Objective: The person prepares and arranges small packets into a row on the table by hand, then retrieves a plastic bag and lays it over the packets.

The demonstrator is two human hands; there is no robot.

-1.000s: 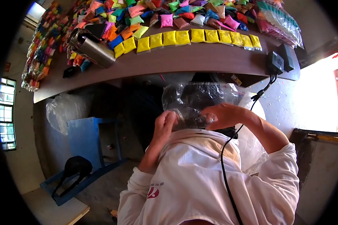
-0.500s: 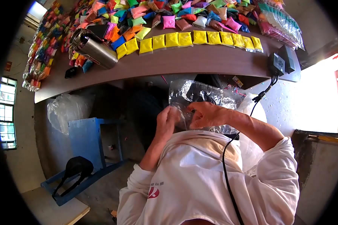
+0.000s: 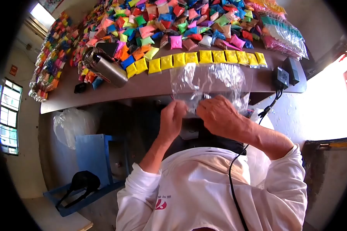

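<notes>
A clear plastic bag (image 3: 212, 79) is stretched between my two hands at the table's near edge, its far part lying over the tabletop. My left hand (image 3: 174, 117) pinches the bag's near left edge. With bent fingers, my right hand (image 3: 219, 115) grips the near edge a little further right. Just beyond the bag, yellow packets (image 3: 179, 60) form a row across the table, and the bag's far edge reaches close to them. The bag looks see-through, with nothing visible inside.
A steel thermos (image 3: 110, 71) leans left on the brown table (image 3: 142, 82). Heaps of small coloured packets (image 3: 176, 42) cover the back. Clear-wrapped packs (image 3: 283, 36) and a black box (image 3: 282, 77) with cables stand right. A blue stool (image 3: 91, 154) is lower left.
Both hands have moved forward from near my lap, carrying the clear bag up over the table edge. My right hand has closed on the bag's edge.
</notes>
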